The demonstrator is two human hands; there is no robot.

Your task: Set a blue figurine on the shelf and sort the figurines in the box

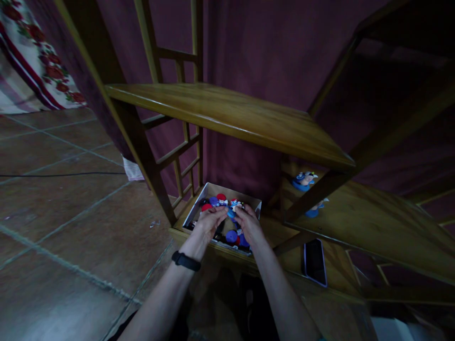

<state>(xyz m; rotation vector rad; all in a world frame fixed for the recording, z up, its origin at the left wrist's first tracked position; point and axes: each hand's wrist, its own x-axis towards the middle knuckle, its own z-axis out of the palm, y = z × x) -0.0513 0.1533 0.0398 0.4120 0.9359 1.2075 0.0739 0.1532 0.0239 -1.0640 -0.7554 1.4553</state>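
A shallow cardboard box [204, 198] sits on the lowest wooden shelf and holds several small red, blue and purple figurines [223, 201]. My left hand [209, 222] and my right hand [249, 225] are both over the box, fingers curled together around a small blue and white figurine [232, 211]. A black band [186, 261] is on my left wrist. Two more blue figurines [304, 180] stand on the shelf board to the right.
A wooden shelf unit [227, 113] with slanted posts stands against a dark purple wall. A phone [314, 261] lies flat on the low board to the right of the box. Brown floor tiles [64, 213] spread left, with a floral cloth [39, 61] at far left.
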